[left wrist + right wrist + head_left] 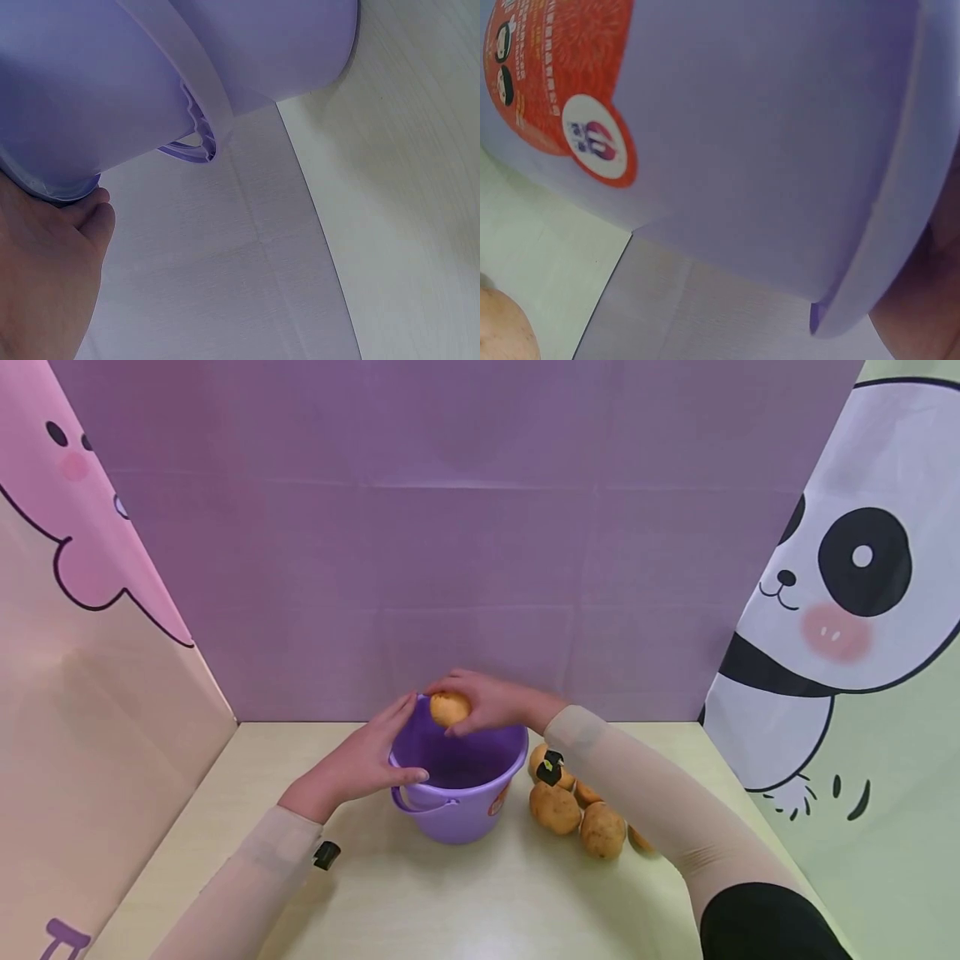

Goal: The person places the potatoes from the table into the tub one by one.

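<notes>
A purple bucket (461, 818) stands on the table, its handle hanging at the front left. My left hand (360, 764) grips the bucket's left rim, fingers along the far side and thumb over the near side. In the left wrist view, the fingers of the left hand (52, 255) meet the rim. My right hand (487, 700) holds a potato (450, 709) over the bucket's far rim, with fingers on top and thumb below. The right wrist view shows the bucket's side (765, 150) with a red label; there the potato is hidden.
Several potatoes (555, 808) lie together on the table right of the bucket, partly under my right forearm. One potato (506, 326) shows at the right wrist view's corner. A purple backdrop (465, 543) rises behind the table (420, 910), with printed side panels.
</notes>
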The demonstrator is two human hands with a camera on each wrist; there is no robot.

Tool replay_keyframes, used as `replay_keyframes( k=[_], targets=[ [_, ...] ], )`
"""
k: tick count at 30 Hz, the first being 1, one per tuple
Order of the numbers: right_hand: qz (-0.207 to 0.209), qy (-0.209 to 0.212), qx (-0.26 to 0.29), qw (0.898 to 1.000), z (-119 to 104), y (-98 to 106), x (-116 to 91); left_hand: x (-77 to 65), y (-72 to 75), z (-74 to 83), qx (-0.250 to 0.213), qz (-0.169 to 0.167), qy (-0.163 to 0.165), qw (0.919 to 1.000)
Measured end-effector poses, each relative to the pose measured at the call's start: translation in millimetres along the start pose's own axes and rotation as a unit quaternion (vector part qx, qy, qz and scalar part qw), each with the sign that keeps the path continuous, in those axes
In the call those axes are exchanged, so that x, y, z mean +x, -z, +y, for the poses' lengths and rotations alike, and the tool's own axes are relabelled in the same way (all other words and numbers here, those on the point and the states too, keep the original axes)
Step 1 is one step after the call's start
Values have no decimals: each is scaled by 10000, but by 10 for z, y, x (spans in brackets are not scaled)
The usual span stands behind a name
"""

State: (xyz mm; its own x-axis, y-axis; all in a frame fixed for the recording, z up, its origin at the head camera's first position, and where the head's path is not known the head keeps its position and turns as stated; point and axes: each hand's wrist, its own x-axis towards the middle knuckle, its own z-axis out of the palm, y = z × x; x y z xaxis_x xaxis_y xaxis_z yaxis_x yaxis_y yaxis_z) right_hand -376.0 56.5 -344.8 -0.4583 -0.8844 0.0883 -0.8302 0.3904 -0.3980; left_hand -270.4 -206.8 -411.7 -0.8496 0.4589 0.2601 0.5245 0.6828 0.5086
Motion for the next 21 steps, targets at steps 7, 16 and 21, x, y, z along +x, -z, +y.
replay_keyframes(
  k=[7,16,21],
  targets=[
    [8,-16,-76,10000,14,-25,-2,-4,-2,2,16,-4,-7,10000],
    [22,131,23,9999,38,-9,-12,1,-6,9,80,24,-70,9999],
    [100,168,75,9998,55,32,-46,0,-2,0,64,22,-33,10000]
  ],
)
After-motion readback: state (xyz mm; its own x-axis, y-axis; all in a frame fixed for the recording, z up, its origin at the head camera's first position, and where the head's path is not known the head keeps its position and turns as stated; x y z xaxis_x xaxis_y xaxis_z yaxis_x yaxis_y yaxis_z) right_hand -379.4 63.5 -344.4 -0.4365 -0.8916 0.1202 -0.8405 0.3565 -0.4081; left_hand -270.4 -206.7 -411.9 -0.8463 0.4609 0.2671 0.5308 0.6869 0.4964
